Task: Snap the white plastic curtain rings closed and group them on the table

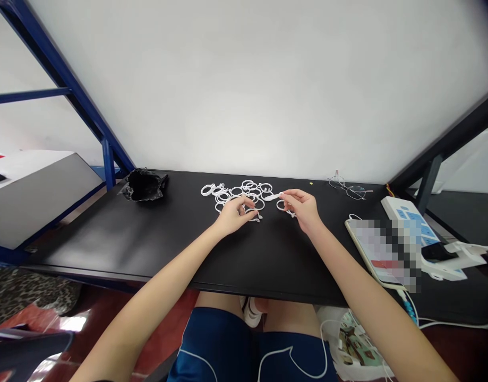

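Note:
A loose pile of white plastic curtain rings with small eyelets lies near the back of the black table. My left hand rests at the pile's front edge, its fingers curved and parted from the thumb. Just beneath those fingertips is one ring, partly covered; whether they touch it is unclear. To the right of the pile, my right hand pinches a white curtain ring, seen nearly edge-on, between thumb and forefinger. Another ring shows below the right fingers, partly hidden by them.
A crumpled black plastic bag stands open at the left on the table. Glasses lie at the back right. Farther right are a phone, a white box and a white power strip with cables.

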`<act>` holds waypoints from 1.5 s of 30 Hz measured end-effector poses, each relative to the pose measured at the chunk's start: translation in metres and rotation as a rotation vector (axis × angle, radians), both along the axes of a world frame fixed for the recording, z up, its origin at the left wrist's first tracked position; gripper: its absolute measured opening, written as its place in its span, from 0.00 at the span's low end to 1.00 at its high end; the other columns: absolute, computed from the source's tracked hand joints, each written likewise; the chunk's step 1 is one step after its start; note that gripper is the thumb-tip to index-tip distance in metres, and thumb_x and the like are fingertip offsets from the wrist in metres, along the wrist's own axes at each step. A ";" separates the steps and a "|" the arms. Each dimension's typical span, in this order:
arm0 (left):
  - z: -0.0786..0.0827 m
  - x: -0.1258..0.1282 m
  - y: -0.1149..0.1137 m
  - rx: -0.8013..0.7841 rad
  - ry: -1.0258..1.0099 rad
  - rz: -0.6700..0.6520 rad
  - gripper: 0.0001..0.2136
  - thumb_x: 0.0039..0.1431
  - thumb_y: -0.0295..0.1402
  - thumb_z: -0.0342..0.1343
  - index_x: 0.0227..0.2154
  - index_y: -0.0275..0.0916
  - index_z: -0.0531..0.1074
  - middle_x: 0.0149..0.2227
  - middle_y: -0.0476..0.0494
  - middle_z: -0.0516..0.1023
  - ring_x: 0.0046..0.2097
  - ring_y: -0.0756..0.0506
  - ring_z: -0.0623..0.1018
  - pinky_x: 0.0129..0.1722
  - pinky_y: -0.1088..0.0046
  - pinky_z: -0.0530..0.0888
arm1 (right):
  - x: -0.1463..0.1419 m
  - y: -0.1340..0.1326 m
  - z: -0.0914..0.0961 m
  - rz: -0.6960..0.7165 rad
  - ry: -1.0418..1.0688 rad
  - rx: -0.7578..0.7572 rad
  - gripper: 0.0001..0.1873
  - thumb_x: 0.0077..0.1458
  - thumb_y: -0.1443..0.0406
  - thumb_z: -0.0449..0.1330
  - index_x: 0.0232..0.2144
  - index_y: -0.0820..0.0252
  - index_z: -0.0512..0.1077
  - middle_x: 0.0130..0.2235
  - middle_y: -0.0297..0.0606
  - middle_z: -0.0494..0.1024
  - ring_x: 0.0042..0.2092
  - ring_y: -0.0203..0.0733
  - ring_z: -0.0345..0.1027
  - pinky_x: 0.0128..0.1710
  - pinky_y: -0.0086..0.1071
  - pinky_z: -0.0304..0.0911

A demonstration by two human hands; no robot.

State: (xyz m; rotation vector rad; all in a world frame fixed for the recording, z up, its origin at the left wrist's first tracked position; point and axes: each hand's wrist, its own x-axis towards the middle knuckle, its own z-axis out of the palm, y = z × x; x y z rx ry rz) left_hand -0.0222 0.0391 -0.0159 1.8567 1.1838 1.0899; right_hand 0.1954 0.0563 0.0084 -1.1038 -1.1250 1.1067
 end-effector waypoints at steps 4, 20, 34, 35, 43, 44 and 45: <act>0.002 -0.003 -0.004 0.135 0.220 0.069 0.05 0.55 0.35 0.56 0.32 0.40 0.72 0.35 0.48 0.77 0.25 0.52 0.67 0.28 0.73 0.64 | 0.013 0.010 -0.007 -0.140 -0.117 0.042 0.16 0.36 0.58 0.71 0.26 0.62 0.75 0.24 0.35 0.74 0.22 0.33 0.64 0.21 0.29 0.65; 0.005 -0.006 -0.008 0.273 0.459 0.052 0.08 0.54 0.40 0.59 0.31 0.42 0.74 0.35 0.47 0.77 0.33 0.47 0.73 0.32 0.72 0.63 | 0.036 0.019 -0.015 -0.358 -0.749 0.174 0.09 0.45 0.60 0.61 0.28 0.60 0.76 0.25 0.37 0.78 0.26 0.41 0.69 0.33 0.34 0.64; 0.004 -0.005 -0.008 0.242 0.504 -0.009 0.04 0.56 0.34 0.56 0.29 0.42 0.74 0.33 0.48 0.78 0.38 0.45 0.73 0.33 0.72 0.65 | 0.050 0.024 -0.018 -0.304 -0.994 0.112 0.09 0.42 0.65 0.60 0.30 0.58 0.76 0.31 0.35 0.80 0.30 0.41 0.70 0.34 0.34 0.62; 0.005 -0.005 -0.008 0.245 0.513 -0.006 0.04 0.57 0.33 0.56 0.29 0.42 0.73 0.33 0.49 0.78 0.38 0.46 0.74 0.33 0.72 0.66 | 0.051 0.024 -0.018 -0.288 -1.015 0.089 0.09 0.42 0.65 0.60 0.30 0.57 0.76 0.32 0.34 0.80 0.32 0.42 0.70 0.34 0.33 0.62; 0.005 -0.004 -0.010 0.291 0.536 -0.037 0.05 0.56 0.28 0.53 0.31 0.42 0.73 0.34 0.49 0.78 0.39 0.47 0.74 0.34 0.74 0.67 | 0.057 0.027 -0.021 -0.259 -1.055 0.027 0.08 0.43 0.67 0.59 0.29 0.57 0.75 0.32 0.35 0.80 0.37 0.44 0.72 0.37 0.34 0.63; 0.005 -0.003 -0.010 0.293 0.536 -0.040 0.05 0.55 0.27 0.53 0.31 0.41 0.73 0.34 0.49 0.78 0.39 0.47 0.74 0.34 0.74 0.67 | 0.057 0.027 -0.021 -0.258 -1.056 0.031 0.08 0.43 0.67 0.59 0.29 0.57 0.75 0.33 0.35 0.80 0.37 0.43 0.72 0.37 0.34 0.64; 0.005 -0.003 -0.010 0.293 0.534 -0.044 0.05 0.55 0.27 0.53 0.31 0.41 0.73 0.33 0.49 0.78 0.39 0.47 0.74 0.34 0.74 0.67 | 0.057 0.027 -0.021 -0.254 -1.057 0.038 0.08 0.44 0.67 0.58 0.29 0.57 0.75 0.32 0.36 0.80 0.37 0.43 0.72 0.37 0.34 0.64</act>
